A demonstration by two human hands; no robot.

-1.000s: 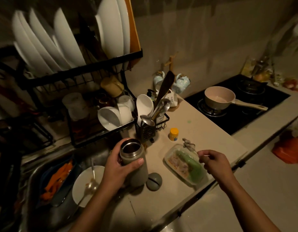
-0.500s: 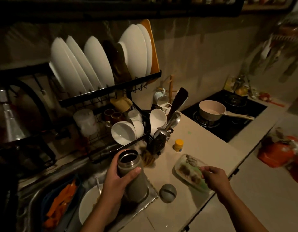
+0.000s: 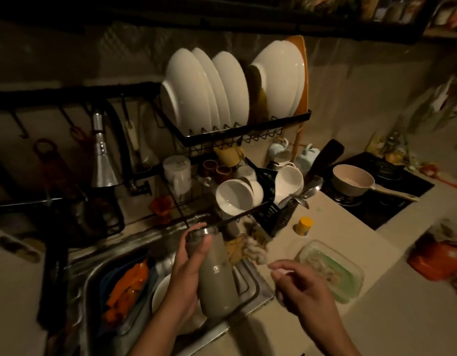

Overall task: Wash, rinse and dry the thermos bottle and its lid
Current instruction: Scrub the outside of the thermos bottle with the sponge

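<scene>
Item: thermos bottle (image 3: 215, 276), grey-green, open steel mouth, no lid fitted. Lower centre of the frame, held tilted over the sink's (image 3: 93, 268) right edge. It was upright half a second ago; the mouth now leans toward the upper left, away from the camera.

Item: left hand (image 3: 188, 268). Fingers curled round the bottle's far side, thumb pressed along the near side below the neck. The grip is unchanged from the two earlier frames.

Item: right hand (image 3: 299, 286). Lower right of centre, blurred. A second ago it was at the food container (image 3: 332, 268); it has now drawn left toward the bottle. Fingertips are bunched, thumb meeting forefinger; whether they pinch anything cannot be told.

Item: lid. Seen earlier as a round grey cap on the counter just right of the bottle. Now not visible; the right hand covers that spot. Whether it has been picked up cannot be told.

Item: counter (image 3: 337, 222), right half of the frame. Carries the food container and a small yellow-capped bottle (image 3: 304, 224).

Item: sink contents, lower left. White plate (image 3: 161, 291) beside the bottle, orange item (image 3: 129, 286) in a dark basin.

Item: dish rack (image 3: 242, 132), upper centre, holding white plates; cups and bowls below.

Assessment: the tilt over the sink suggests emptying or moving the bottle toward the basin. Washing looks not yet begun; no water or soap shows.
</scene>
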